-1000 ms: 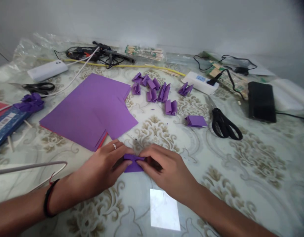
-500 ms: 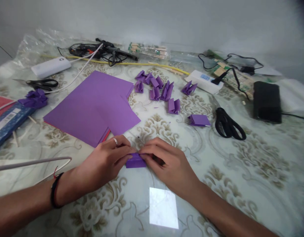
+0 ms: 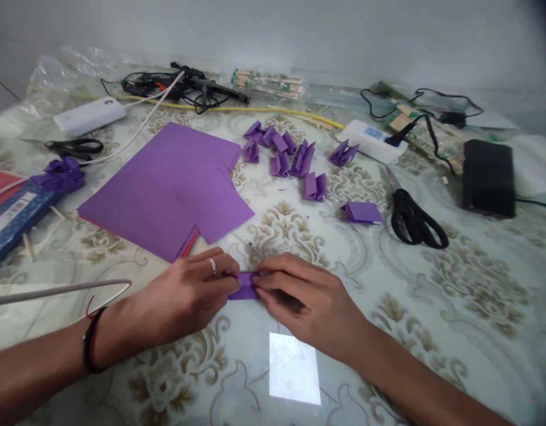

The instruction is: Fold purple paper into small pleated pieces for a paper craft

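A small folded strip of purple paper (image 3: 246,286) lies on the table between my hands. The fingers of my left hand (image 3: 200,284), which wears a ring, pinch its left end. My right hand (image 3: 309,296) grips the right end between thumb and fingers. Parts of both ends are hidden under my fingertips. Just beyond my left hand lies a stack of large purple sheets (image 3: 166,183), with a bit of red showing at its edge. Several folded purple paper pieces (image 3: 303,158) stand farther back, and one flatter folded piece (image 3: 362,212) rests to the right.
Black-handled scissors (image 3: 417,219) lie at right, near a black phone-like box (image 3: 488,178) and a white power strip (image 3: 374,142). At left are another pair of scissors (image 3: 75,148), a white power bank (image 3: 90,116) and a blue packet (image 3: 19,222). A yellow cable (image 3: 255,109) crosses the back.
My fingers have shifted slightly along the purple strip, the left hand rolling a little forward over its end. The strip now appears flatter. The view has turned slightly.
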`<action>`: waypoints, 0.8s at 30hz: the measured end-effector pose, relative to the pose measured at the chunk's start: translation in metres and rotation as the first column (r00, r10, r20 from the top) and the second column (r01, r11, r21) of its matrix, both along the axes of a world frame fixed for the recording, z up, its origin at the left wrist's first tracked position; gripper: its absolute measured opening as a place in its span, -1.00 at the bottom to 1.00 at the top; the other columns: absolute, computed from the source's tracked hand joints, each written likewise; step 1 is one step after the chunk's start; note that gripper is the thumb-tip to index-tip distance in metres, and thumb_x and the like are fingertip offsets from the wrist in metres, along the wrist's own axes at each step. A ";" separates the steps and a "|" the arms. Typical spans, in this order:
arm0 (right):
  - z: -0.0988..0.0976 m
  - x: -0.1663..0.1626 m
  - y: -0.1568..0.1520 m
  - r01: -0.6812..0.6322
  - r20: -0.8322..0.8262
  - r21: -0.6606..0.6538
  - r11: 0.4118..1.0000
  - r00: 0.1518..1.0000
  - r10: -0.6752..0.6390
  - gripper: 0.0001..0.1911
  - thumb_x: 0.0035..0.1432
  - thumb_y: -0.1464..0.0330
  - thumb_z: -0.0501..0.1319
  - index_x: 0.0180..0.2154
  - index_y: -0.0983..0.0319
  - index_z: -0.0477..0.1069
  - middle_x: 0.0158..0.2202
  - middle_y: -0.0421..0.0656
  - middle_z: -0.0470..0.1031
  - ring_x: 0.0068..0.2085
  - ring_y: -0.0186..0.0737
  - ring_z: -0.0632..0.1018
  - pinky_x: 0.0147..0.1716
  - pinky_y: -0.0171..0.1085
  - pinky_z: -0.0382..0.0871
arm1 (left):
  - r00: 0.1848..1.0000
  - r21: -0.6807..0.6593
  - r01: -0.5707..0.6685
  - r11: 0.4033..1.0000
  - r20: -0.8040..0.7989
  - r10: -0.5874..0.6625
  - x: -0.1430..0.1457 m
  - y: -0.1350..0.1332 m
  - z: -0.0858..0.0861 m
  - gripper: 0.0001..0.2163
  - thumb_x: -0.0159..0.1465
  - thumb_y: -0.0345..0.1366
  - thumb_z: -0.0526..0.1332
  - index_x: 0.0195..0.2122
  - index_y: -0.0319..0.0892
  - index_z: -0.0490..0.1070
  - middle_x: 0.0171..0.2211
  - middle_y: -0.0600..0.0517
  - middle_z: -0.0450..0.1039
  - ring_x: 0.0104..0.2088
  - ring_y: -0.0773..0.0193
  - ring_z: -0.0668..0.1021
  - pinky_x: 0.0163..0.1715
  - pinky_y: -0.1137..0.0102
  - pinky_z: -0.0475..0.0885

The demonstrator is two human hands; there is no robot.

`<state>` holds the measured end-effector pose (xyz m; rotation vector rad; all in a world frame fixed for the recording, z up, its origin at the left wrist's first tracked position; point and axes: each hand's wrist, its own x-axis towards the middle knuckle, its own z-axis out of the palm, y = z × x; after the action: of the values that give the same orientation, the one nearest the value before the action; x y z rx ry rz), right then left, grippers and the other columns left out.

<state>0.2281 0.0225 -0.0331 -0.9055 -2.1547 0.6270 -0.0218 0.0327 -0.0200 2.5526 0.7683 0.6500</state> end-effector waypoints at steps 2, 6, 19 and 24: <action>0.001 -0.002 -0.001 -0.005 -0.014 -0.005 1.000 1.000 0.005 -0.88 0.37 0.50 0.29 -0.19 0.21 0.59 -0.15 -0.05 0.66 -0.17 -0.13 0.68 -0.11 -0.15 0.65 | 1.000 -0.027 -0.013 1.000 0.002 0.013 0.002 -0.001 0.003 -0.82 0.43 -0.57 0.16 -0.20 -0.21 0.50 -0.13 -0.10 0.59 -0.12 0.15 0.62 -0.11 0.28 0.57; -0.001 -0.005 0.000 0.021 -0.008 -0.028 0.999 1.000 -0.021 -0.84 0.43 0.49 0.25 -0.21 0.20 0.58 -0.20 -0.09 0.66 -0.19 -0.14 0.66 -0.13 -0.15 0.63 | 0.998 -0.056 -0.048 0.997 0.027 0.049 0.006 -0.003 0.004 -0.86 0.47 -0.51 0.20 -0.20 -0.23 0.52 -0.16 -0.11 0.59 -0.15 0.14 0.61 -0.11 0.26 0.57; -0.002 -0.004 0.003 0.002 0.034 -0.057 0.998 0.999 0.000 -0.81 0.48 0.49 0.18 -0.11 0.18 0.57 -0.18 -0.10 0.62 -0.16 -0.14 0.64 -0.14 -0.16 0.60 | 0.981 -0.256 -0.170 0.952 0.048 0.189 0.008 -0.002 0.005 -0.91 0.46 -0.41 0.28 -0.09 -0.16 0.58 -0.18 -0.04 0.62 -0.18 0.18 0.64 -0.17 0.33 0.54; -0.004 -0.003 0.003 -0.006 0.046 -0.036 0.999 0.999 0.008 -0.79 0.50 0.48 0.17 -0.10 0.19 0.59 -0.17 -0.08 0.61 -0.15 -0.13 0.64 -0.14 -0.15 0.61 | 0.978 -0.250 -0.169 0.953 0.077 0.193 0.007 0.001 0.000 -0.82 0.48 -0.50 0.21 -0.19 -0.21 0.61 -0.22 -0.04 0.65 -0.25 0.23 0.66 -0.20 0.35 0.52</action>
<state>0.2251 0.0254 -0.0371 -0.9406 -2.1947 0.6565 -0.0143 0.0337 -0.0199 2.2287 0.9905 0.6895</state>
